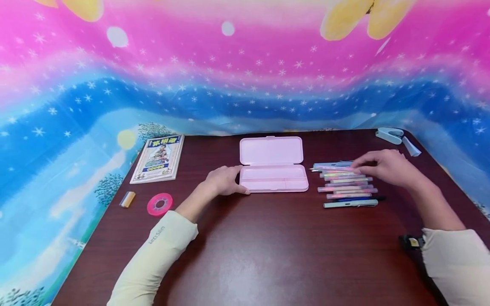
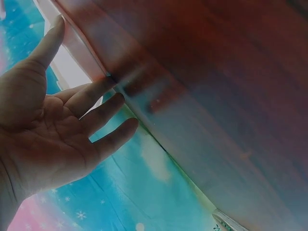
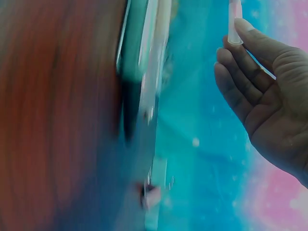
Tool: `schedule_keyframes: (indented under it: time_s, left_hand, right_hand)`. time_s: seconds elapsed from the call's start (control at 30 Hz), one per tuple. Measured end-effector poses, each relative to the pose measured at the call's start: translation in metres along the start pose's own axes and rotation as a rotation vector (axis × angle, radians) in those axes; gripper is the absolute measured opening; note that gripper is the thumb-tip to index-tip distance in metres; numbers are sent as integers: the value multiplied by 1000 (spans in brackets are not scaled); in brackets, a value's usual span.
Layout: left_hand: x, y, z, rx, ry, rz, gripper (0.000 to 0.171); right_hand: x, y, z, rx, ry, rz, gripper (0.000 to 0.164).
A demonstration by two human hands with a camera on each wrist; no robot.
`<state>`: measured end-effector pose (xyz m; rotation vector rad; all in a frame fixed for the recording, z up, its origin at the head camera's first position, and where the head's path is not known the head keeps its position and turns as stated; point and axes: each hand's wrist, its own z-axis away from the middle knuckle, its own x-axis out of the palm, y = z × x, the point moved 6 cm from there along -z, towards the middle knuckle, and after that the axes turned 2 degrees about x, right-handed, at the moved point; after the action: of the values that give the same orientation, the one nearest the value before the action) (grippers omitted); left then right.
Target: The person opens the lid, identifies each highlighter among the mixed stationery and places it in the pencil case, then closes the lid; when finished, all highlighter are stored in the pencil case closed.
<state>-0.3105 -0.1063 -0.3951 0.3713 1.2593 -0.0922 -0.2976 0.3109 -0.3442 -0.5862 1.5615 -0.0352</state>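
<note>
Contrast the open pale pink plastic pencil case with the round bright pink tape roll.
The pencil case is rectangular; the tape roll is a ring. The pencil case is paler and larger than the tape roll. The left hand is at the pencil case's left end; no hand touches the tape roll. Both lie on the dark brown table.

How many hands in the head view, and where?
2: the left hand at the left side of the open pencil case; the right hand pinching a pink pen beside the other pens.

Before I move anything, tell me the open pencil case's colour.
The pencil case is pale pink, clearest in the head view.
</note>
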Motion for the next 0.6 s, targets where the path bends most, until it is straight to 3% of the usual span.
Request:
schedule_keyframes:
  time_s: [0.3, 0.6]
  left_hand:
    - [0, -1, 0, -10, -3, -1, 91]
    - [0, 0, -1, -2, 16, -7, 90]
  right_hand:
    - [26, -40, -39, -55, -36, -29, 13]
    - [56, -75, -71, -79, -157, -64, 10]
